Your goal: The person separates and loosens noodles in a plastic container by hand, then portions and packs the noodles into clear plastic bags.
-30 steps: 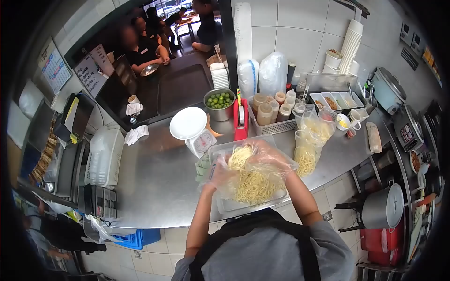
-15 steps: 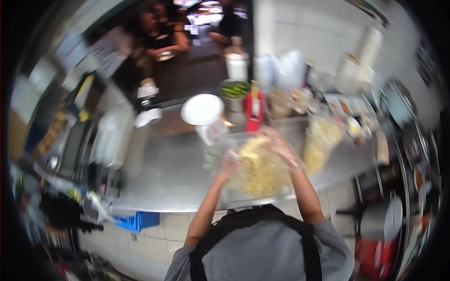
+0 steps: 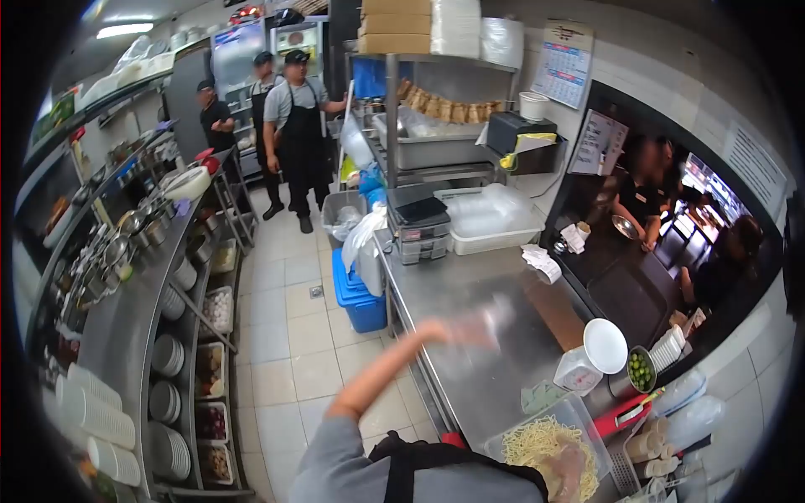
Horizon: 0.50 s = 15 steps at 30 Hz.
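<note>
My left hand (image 3: 480, 325), in what looks like a clear plastic glove, is stretched out over the bare steel counter (image 3: 520, 302). It is smeared by motion, so its fingers cannot be made out. My right hand (image 3: 567, 469), also in a clear glove, rests on pale yellow noodles (image 3: 528, 444) in a clear plastic tub (image 3: 589, 419); its fingers are partly hidden there. Beside the tub lies a greenish clear bag (image 3: 541, 397). Behind it stands a kitchen scale (image 3: 579, 370) with a white plate (image 3: 605, 345) on top.
A pot of green limes (image 3: 641, 370) and a red holder (image 3: 620, 417) stand near the scale. Farther along are a white basket (image 3: 495, 239) and black drawers (image 3: 419, 226). A blue bin (image 3: 359, 293) stands on the floor. Several people stand in the aisle and behind the hatch.
My view has swung left, bringing the aisle and shelves in. My left hand has left the tub and reached out over the counter; my right hand stays at the noodles.
</note>
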Available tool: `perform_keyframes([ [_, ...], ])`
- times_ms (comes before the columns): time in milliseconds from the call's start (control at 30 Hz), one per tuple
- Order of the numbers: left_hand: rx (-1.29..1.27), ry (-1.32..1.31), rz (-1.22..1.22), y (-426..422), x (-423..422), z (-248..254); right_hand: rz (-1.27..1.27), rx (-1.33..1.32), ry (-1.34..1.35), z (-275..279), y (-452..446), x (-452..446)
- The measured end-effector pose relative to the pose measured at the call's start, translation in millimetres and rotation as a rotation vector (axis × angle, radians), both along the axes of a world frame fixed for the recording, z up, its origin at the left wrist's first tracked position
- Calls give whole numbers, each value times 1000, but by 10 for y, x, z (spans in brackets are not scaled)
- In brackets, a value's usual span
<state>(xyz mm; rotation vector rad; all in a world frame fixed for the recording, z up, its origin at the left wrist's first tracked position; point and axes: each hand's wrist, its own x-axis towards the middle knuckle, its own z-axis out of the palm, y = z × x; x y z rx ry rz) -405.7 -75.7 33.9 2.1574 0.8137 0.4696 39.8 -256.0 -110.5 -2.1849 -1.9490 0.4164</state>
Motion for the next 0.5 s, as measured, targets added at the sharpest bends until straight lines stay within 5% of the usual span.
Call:
perform_keyframes([
  [67,80,181,529,254,-961,585,10,-14,-17,-34,140,-27],
  [100,287,-3,532,622,-1581,645,41,-11,-57,-198,179,48],
  [167,183,-351,988,1189,-2333,1161,79,-46,-107,-304,182,121],
  [200,280,-617,963,1585,-2737,1379,90,-72,-112,-225,209,83],
  [333,195,-74,1179,2516,-3651,2346,120,-303,-224,134,277,-97],
  [500,-48,-304,1235,1762,-2921,2966,14,-296,-180,439,197,-320],
])
